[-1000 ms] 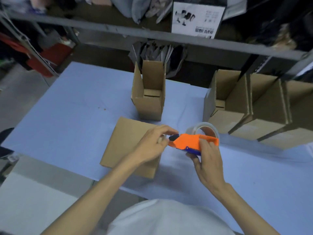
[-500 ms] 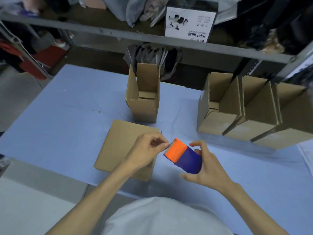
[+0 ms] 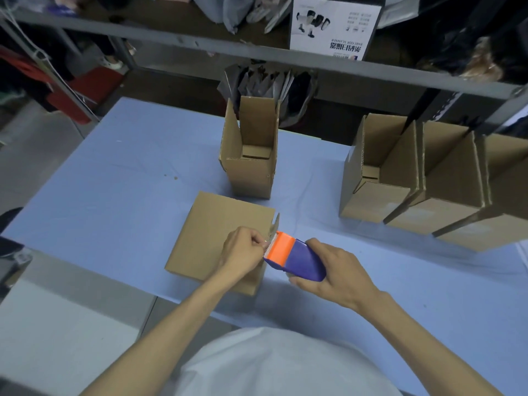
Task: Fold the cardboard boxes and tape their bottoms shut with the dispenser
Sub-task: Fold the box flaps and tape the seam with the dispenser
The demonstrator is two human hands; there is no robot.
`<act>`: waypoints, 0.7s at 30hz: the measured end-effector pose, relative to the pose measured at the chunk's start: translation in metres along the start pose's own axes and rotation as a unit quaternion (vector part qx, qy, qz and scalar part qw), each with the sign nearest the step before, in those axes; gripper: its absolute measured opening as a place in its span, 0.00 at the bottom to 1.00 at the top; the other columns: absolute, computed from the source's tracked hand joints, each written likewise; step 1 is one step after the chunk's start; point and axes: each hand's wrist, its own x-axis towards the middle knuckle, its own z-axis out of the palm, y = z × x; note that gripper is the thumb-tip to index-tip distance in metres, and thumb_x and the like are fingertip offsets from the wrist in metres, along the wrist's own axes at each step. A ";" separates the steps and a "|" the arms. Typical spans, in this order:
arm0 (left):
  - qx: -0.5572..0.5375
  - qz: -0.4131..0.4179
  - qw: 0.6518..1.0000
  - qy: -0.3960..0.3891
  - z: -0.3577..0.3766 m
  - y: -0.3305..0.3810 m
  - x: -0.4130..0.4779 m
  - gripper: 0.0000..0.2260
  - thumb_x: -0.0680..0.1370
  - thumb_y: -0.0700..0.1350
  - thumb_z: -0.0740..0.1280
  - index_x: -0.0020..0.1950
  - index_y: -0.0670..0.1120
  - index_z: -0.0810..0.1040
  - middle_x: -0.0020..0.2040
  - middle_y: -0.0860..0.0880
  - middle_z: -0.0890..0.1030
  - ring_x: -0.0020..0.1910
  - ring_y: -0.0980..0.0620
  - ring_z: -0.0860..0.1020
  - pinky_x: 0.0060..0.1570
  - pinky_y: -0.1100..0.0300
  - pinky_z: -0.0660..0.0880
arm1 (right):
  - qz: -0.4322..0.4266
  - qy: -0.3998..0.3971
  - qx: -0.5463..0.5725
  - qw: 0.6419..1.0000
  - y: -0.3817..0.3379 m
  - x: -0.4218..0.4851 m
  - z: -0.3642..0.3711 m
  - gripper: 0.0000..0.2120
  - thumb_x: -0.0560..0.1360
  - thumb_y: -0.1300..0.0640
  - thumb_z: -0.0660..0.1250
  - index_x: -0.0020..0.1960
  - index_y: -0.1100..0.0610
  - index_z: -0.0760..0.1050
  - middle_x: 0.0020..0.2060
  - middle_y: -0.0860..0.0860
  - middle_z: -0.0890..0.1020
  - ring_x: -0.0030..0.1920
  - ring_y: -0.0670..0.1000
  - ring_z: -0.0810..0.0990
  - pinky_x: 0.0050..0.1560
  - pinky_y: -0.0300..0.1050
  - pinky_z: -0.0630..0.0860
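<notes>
free table (image 3: 100, 195) left, upright box (image 3: 251, 172) ahead, box row (image 3: 428, 195) apparently crowding right

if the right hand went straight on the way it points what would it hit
Probably the left hand, pinching clear tape at the toothed end of the orange-and-blue tape dispenser in the right hand; depth unclear.

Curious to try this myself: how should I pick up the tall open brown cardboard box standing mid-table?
Reach down from above and grip the tall open brown cardboard box across its left and right walls near the rim. It stands upright, mouth up, with nothing against those two walls.
</notes>
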 end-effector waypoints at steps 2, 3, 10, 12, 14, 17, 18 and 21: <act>0.001 -0.010 1.000 -0.007 0.002 -0.002 0.000 0.08 0.72 0.38 0.68 0.33 0.47 0.80 0.32 0.52 0.80 0.34 0.53 0.76 0.36 0.63 0.71 | -0.004 -0.012 -0.011 1.000 -0.001 0.000 0.000 0.22 0.66 0.33 0.67 0.48 0.45 0.62 0.37 0.43 0.74 0.33 0.48 0.70 0.31 0.34 0.64; 0.004 -0.013 1.000 -0.011 0.005 -0.003 -0.001 0.08 0.71 0.38 0.68 0.33 0.47 0.80 0.32 0.52 0.80 0.34 0.53 0.77 0.36 0.63 0.71 | -0.004 -0.021 -0.012 1.000 -0.001 -0.001 0.000 0.22 0.67 0.33 0.67 0.47 0.44 0.61 0.36 0.43 0.73 0.32 0.48 0.70 0.31 0.32 0.62; 0.062 -0.043 0.995 0.063 -0.022 -0.030 0.003 0.07 0.72 0.43 0.71 0.34 0.49 0.78 0.33 0.56 0.78 0.39 0.52 0.77 0.36 0.63 0.66 | 0.025 -0.077 -0.051 0.995 0.020 -0.030 -0.011 0.21 0.67 0.32 0.63 0.47 0.46 0.62 0.37 0.44 0.75 0.34 0.50 0.72 0.33 0.39 0.66; 0.082 -0.028 0.995 0.040 -0.020 -0.031 0.000 0.09 0.72 0.41 0.67 0.33 0.50 0.77 0.32 0.58 0.78 0.40 0.53 0.77 0.33 0.67 0.66 | 0.025 -0.089 -0.050 0.994 0.023 -0.030 -0.014 0.23 0.67 0.32 0.64 0.53 0.46 0.66 0.40 0.43 0.78 0.37 0.50 0.75 0.36 0.40 0.70; 0.071 -0.021 0.996 0.041 -0.015 -0.032 -0.005 0.10 0.72 0.41 0.65 0.32 0.51 0.76 0.31 0.58 0.78 0.39 0.55 0.77 0.30 0.72 0.64 | 0.014 -0.098 -0.053 0.994 0.025 -0.028 -0.016 0.28 0.67 0.32 0.64 0.61 0.45 0.65 0.45 0.43 0.79 0.41 0.50 0.77 0.37 0.40 0.70; 0.053 -0.007 0.996 0.066 -0.013 -0.035 -0.008 0.09 0.72 0.46 0.68 0.32 0.51 0.75 0.29 0.56 0.77 0.34 0.58 0.75 0.30 0.71 0.64 | 0.012 -0.084 -0.068 0.994 0.027 -0.025 -0.018 0.31 0.68 0.33 0.65 0.65 0.46 0.66 0.47 0.46 0.80 0.44 0.51 0.78 0.42 0.43 0.73; 0.050 0.009 0.996 0.074 -0.012 -0.036 -0.008 0.09 0.72 0.48 0.70 0.32 0.51 0.75 0.28 0.55 0.77 0.32 0.59 0.74 0.31 0.69 0.65 | 0.014 -0.077 -0.071 0.994 0.027 -0.023 -0.019 0.31 0.67 0.34 0.66 0.66 0.46 0.67 0.46 0.46 0.80 0.44 0.52 0.78 0.42 0.44 0.74; 0.055 0.046 0.992 0.100 -0.009 -0.035 -0.011 0.09 0.71 0.47 0.74 0.34 0.51 0.76 0.29 0.54 0.78 0.30 0.60 0.73 0.35 0.63 0.68 | 0.012 -0.066 -0.088 0.994 0.025 -0.019 -0.018 0.31 0.67 0.35 0.67 0.66 0.45 0.68 0.43 0.46 0.80 0.42 0.52 0.78 0.40 0.43 0.73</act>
